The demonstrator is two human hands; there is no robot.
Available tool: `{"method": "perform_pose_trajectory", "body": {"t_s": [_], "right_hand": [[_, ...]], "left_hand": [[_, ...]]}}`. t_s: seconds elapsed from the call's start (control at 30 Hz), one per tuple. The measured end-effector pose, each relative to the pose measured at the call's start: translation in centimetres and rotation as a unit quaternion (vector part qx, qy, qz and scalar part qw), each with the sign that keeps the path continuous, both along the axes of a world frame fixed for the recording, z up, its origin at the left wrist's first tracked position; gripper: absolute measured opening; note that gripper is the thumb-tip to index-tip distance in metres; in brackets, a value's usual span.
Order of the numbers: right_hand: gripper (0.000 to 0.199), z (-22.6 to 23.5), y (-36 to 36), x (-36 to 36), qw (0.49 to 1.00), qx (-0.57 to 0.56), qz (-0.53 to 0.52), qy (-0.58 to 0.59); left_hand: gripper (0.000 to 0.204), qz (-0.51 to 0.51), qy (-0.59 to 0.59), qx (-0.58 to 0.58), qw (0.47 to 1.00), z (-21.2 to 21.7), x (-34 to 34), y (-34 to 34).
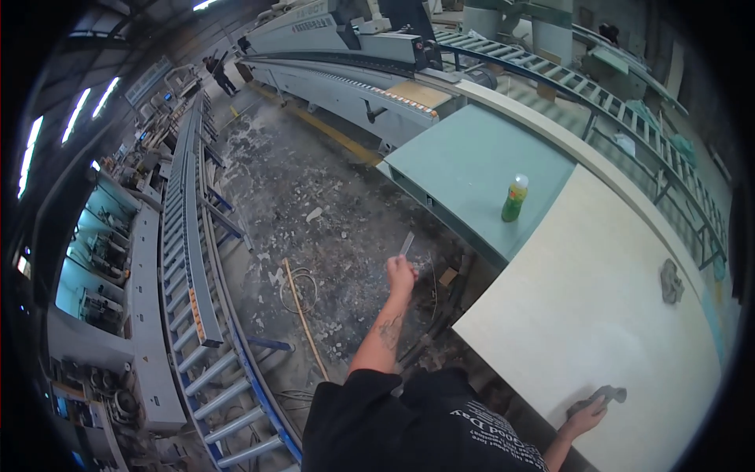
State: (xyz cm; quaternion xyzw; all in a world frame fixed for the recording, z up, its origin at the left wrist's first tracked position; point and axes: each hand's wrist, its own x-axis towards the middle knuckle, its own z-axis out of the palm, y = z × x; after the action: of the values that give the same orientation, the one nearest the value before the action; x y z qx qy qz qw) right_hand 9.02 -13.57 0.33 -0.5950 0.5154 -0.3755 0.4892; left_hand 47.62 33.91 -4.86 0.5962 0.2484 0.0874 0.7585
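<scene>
My left hand [401, 274] is closed around the lower end of a thin flat metal strip [407, 243], raised over the floor at arm's length. Its exact kind I cannot make out. On the pale cream board [550, 315] at the right, my right hand [583, 419] grips a crumpled dark grey rag [610, 396]. A second grey rag [671, 282] lies bunched near the board's far right side. Beyond the board, a bottle [515, 198] with green-yellow contents and a pale cap stands upright on a pale green surface [464, 149].
A long grey machine [330, 98] runs away at the back. To the left stretches a roller conveyor [236, 385] on blue legs. A hose [303, 315] lies on the stained floor. Another person [220, 75] stands far off; a second roller conveyor [550, 72] is behind the board.
</scene>
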Motion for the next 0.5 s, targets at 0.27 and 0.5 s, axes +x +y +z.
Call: {"method": "perform_pose_trajectory", "body": {"t_s": [0.27, 0.5], "right_hand": [[0.043, 1.5, 3.1, 1.5, 0.989, -0.112, 0.039, 0.094], [0.040, 2.8, 7.5, 4.8, 0.997, -0.016, 0.021, 0.073]], "left_hand": [[0.018, -0.051, 0.102, -0.043, 0.993, -4.2, -4.7, 5.5], [0.016, -0.148, 0.032, -0.088, 0.985, 0.0, 9.5, -1.6]]}}
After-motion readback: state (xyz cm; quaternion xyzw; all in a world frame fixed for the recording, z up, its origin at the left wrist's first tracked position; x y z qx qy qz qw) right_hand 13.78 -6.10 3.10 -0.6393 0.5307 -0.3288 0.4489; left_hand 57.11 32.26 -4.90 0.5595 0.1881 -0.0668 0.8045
